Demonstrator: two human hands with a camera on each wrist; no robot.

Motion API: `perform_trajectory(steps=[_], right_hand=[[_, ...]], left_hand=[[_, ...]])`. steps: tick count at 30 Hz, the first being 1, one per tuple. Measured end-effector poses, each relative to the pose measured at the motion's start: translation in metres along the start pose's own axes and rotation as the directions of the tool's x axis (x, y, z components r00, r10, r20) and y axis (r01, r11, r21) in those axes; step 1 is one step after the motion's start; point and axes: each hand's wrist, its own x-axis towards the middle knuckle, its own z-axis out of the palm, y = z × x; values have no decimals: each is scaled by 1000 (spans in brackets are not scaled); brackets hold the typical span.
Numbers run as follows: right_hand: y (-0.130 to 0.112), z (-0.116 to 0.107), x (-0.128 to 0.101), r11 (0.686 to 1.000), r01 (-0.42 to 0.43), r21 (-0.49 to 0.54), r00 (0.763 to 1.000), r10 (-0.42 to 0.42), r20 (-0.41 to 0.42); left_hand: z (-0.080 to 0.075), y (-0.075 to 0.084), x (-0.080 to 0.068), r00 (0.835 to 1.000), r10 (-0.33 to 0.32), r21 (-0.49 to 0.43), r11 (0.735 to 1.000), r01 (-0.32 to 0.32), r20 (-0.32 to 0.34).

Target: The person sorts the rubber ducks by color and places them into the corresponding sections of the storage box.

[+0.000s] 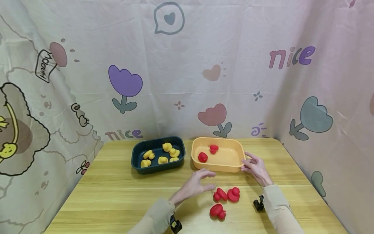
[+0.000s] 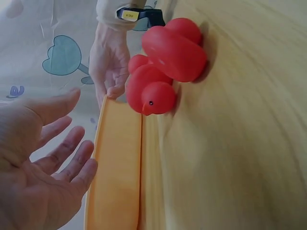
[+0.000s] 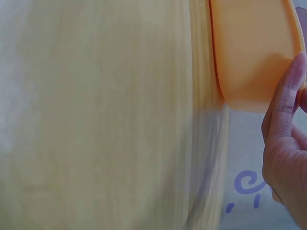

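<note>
Wooden bench (image 1: 117, 195); right hand (image 1: 255, 169) steadies the orange tray (image 1: 230, 167) (fingers on its corner); left hand (image 1: 194, 186), grip wide and empty, hovers before it beside red ducks (image 1: 227, 194).

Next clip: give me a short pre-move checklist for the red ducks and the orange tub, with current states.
1. Left hand free, fingers spread: ok.
2. Right hand touching the orange tub at its right end: ok.
3. Three red ducks lying loose on the table, within reach of the left hand: ok.
4. Tub has room, only two red ducks inside: ok.
5. Firmness of the right hand's hold on the tub: cannot tell.
</note>
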Motion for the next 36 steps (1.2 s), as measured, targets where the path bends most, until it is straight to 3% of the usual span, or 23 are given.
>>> perform_trajectory(steps=[9,19,24,36], right_hand=[[1,-1,1,1000,-5,-14,1000,5,0],[2,0,2,1000,-8,-1,1000,8,-7],[1,-1,0,1000,-8,-5,1000,8,-3],[2,-2,0,1000,-3,-15,1000,3,-5]], left_hand=[[4,-2,-12,987,3,11,1000,-5,162],[5,-9,-14,920,43,-26,999,-36,391],[6,-9,-14,894,51,-30,999,-43,445],[9,-12,-14,860,57,-48,998,-38,506]])
